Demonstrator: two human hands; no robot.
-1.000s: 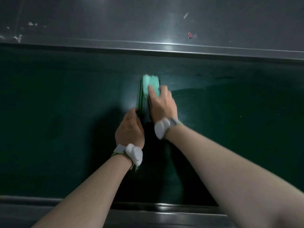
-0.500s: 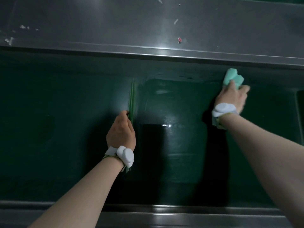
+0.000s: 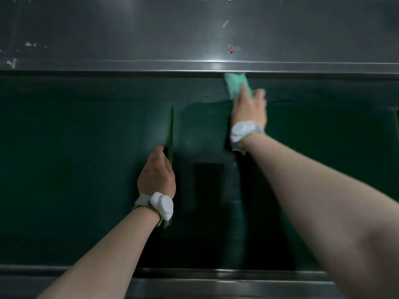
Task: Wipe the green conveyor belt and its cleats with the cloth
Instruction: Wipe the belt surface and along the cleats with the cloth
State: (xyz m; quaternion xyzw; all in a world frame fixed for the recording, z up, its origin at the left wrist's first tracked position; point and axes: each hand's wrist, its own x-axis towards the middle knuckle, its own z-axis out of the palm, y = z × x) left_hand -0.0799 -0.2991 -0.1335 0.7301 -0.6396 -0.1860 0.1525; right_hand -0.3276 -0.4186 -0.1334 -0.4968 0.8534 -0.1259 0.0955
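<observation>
The dark green conveyor belt (image 3: pixel 75 169) fills the middle of the view. A thin upright green cleat (image 3: pixel 170 128) runs front to back across it. My left hand (image 3: pixel 156 173) grips the near part of that cleat, fingers curled around it. My right hand (image 3: pixel 248 108) presses a light green cloth (image 3: pixel 236 84) flat on the belt at its far edge, right of the cleat and just under the steel rail. The cloth and hand are motion-blurred. Both wrists carry white bands.
A stainless steel wall and rail (image 3: pixel 194 65) border the belt's far side, with a small red spot (image 3: pixel 231 48) on it. A steel frame edge (image 3: pixel 194 283) runs along the near side. Another cleat (image 3: pixel 396 119) shows at the far right.
My right hand swept the cloth from beside the cleat out to the right, then back left along the far edge. My left hand stayed on the cleat.
</observation>
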